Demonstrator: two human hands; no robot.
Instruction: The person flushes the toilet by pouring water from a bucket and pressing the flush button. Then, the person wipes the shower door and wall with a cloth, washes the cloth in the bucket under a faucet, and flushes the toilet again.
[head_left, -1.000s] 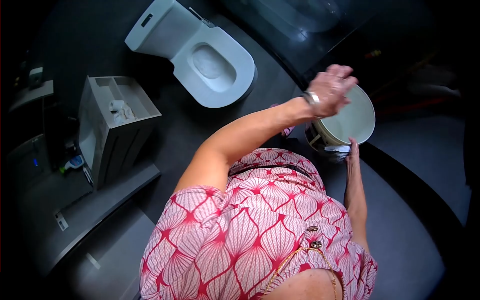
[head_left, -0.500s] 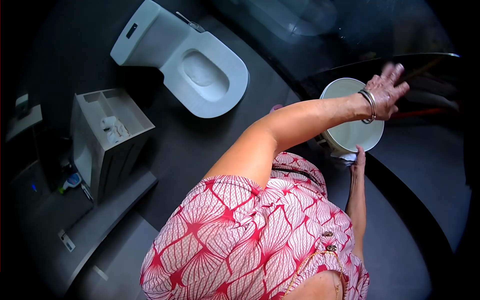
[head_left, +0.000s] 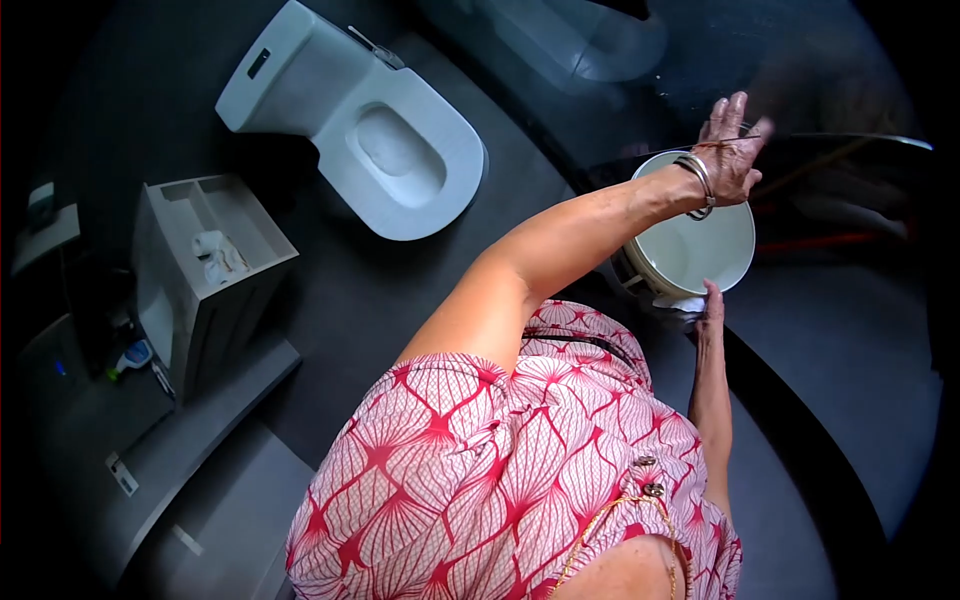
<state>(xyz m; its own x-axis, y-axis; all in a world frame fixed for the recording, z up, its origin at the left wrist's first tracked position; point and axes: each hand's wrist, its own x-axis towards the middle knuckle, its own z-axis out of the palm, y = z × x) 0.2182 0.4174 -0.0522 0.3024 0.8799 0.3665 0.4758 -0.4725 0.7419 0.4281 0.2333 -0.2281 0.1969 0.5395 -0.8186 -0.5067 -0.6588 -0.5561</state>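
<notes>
Your right hand grips the near rim of the bucket. Your left hand, fingers spread, hangs over the bucket's far rim, so your right hand is closer. The toilet stands off to the left.

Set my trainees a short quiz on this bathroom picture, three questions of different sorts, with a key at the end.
1. Where is the right hand?
A) on the paper roll
B) at the rim of the bucket
C) on the grey cabinet

2. True or false: the bowl of the toilet is uncovered.

3. Fill in the missing word: the metal bangles are on the person's ____ wrist.

Key: 1. B; 2. True; 3. left
</notes>
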